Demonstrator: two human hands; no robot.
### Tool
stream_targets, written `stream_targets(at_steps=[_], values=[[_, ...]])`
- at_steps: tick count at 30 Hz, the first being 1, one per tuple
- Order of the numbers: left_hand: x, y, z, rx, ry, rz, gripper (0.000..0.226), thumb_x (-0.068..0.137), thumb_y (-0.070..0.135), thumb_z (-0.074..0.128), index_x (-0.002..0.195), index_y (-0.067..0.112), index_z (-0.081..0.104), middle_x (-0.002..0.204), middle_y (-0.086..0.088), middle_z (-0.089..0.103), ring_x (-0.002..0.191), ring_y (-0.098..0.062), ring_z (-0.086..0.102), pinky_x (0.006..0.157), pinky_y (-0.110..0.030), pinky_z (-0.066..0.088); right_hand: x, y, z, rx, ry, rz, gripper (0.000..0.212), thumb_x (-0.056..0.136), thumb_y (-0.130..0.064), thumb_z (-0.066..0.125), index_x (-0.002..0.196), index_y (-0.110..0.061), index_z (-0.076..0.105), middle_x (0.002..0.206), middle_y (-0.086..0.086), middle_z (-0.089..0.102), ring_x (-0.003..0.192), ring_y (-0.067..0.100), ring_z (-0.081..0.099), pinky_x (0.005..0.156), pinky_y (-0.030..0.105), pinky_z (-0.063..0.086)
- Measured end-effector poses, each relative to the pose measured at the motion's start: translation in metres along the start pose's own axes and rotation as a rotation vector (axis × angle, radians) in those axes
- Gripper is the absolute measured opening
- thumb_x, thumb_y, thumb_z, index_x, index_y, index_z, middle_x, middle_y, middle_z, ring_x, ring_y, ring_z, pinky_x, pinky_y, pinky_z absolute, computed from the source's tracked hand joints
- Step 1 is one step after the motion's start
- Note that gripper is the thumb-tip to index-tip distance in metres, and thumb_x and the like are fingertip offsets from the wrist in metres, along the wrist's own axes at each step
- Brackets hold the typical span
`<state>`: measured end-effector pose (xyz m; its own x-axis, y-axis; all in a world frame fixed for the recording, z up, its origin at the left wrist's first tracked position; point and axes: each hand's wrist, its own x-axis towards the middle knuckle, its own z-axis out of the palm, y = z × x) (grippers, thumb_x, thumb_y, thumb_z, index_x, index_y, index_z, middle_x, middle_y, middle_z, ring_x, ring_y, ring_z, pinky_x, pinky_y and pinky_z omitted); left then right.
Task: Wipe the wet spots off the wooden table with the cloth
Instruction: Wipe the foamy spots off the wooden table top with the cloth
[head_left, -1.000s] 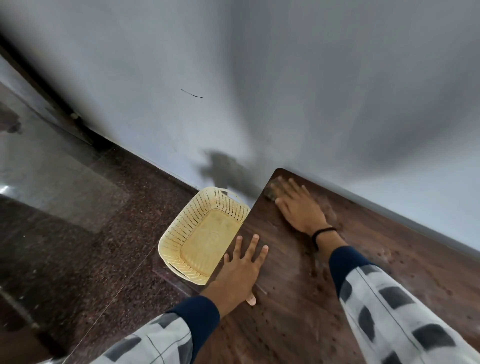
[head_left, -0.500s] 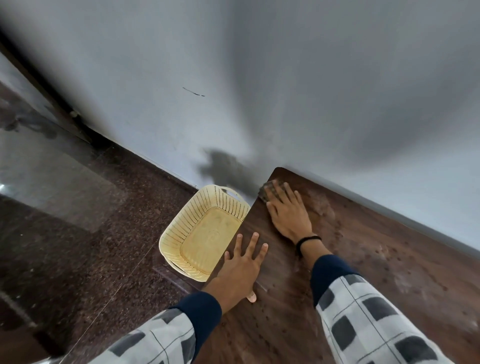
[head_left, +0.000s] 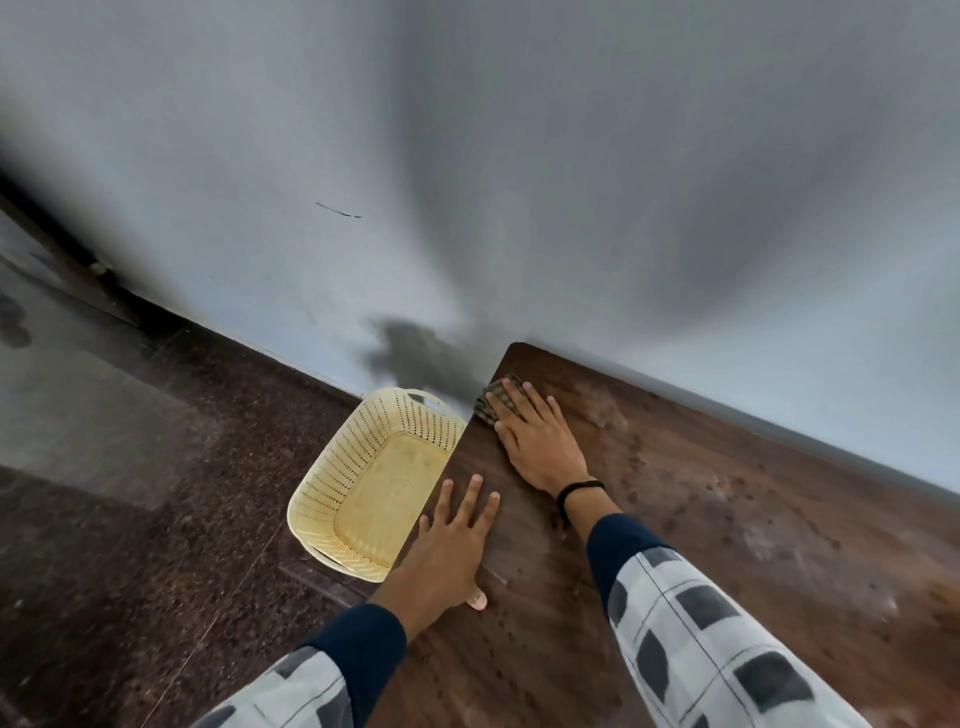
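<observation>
A dark wooden table (head_left: 727, 545) fills the lower right of the frame, its far edge running along a pale grey wall (head_left: 519, 156) and its left edge cutting diagonally down toward the bottom centre. Near the table's upper left corner, the right hand (head_left: 540, 447) lies palm down with its fingers straight and close together, pressing a folded, dark patterned cloth (head_left: 489, 402) flat against the wood. The cloth sits right at the table's left edge, and only the part beyond the fingertips shows. A black wristband (head_left: 579, 490) circles that wrist, above a navy cuff and a white sleeve (head_left: 701, 623) with dark squares. Lower and to the left, the left hand (head_left: 449, 545) rests flat on the table's left edge, fingers straight and slightly spread, holding nothing. Scattered wet spots (head_left: 636, 460) and a pale smear dot the wood to the right of the right hand, with more marks trailing toward the right side of the frame. Left of the table, on the dark speckled floor (head_left: 130, 519), stands a cream perforated plastic basket (head_left: 353, 441) with a handle cut-out at its far end. It lies just beside the table edge, close to the left hand's fingertips.
</observation>
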<state>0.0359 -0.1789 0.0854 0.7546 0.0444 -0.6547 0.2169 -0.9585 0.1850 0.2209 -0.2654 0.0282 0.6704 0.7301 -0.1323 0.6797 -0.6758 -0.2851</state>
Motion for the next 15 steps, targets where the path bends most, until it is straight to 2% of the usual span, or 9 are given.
stream_targets(at_steps=[5, 8, 10, 13, 15], values=[[-0.011, -0.013, 0.020, -0.009, -0.025, -0.005, 0.135, 0.076, 0.043, 0.082, 0.153, 0.020, -0.027, 0.154, -0.003, -0.043, 0.144, -0.031, -0.033, 0.122, -0.053, 0.008, -0.001, -0.005, 0.004, 0.010, 0.021, 0.011, 0.052, 0.110, -0.042, 0.023, 0.161, -0.039, 0.015, 0.171, -0.011, 0.005, 0.158, 0.015, -0.003, 0.122, 0.038, -0.009], [-0.019, -0.020, 0.024, 0.001, -0.010, -0.014, 0.137, 0.075, 0.037, 0.084, 0.152, 0.022, -0.028, 0.153, -0.004, -0.044, 0.145, -0.029, -0.032, 0.123, -0.052, 0.008, -0.001, -0.008, 0.002, 0.018, 0.007, 0.017, 0.052, 0.110, -0.042, 0.023, 0.161, -0.039, 0.013, 0.171, -0.011, 0.003, 0.158, 0.016, -0.004, 0.123, 0.039, -0.009], [-0.020, -0.020, 0.024, 0.000, -0.007, -0.005, 0.137, 0.076, 0.036, 0.084, 0.152, 0.022, -0.029, 0.152, -0.004, -0.045, 0.144, -0.030, -0.033, 0.123, -0.052, 0.008, -0.011, -0.012, 0.006, -0.014, -0.010, -0.055, 0.053, 0.110, -0.043, 0.021, 0.161, -0.040, 0.009, 0.171, -0.011, 0.000, 0.158, 0.016, -0.006, 0.123, 0.039, -0.008], [-0.019, -0.017, 0.022, 0.025, -0.025, -0.005, 0.136, 0.077, 0.036, 0.083, 0.152, 0.021, -0.029, 0.151, -0.006, -0.046, 0.144, -0.031, -0.033, 0.123, -0.053, 0.008, -0.034, -0.006, 0.011, -0.069, -0.082, -0.260, 0.053, 0.109, -0.047, 0.016, 0.161, -0.043, 0.003, 0.169, -0.014, -0.006, 0.156, 0.013, -0.011, 0.124, 0.039, -0.007], [-0.020, -0.013, 0.019, 0.051, -0.027, -0.017, 0.136, 0.077, 0.035, 0.083, 0.152, 0.018, -0.029, 0.151, -0.008, -0.045, 0.144, -0.033, -0.032, 0.121, -0.053, 0.009, -0.031, 0.001, 0.005, -0.090, -0.108, -0.264, 0.053, 0.109, -0.048, 0.014, 0.160, -0.044, -0.001, 0.167, -0.016, -0.011, 0.155, 0.012, -0.012, 0.124, 0.041, -0.008]])
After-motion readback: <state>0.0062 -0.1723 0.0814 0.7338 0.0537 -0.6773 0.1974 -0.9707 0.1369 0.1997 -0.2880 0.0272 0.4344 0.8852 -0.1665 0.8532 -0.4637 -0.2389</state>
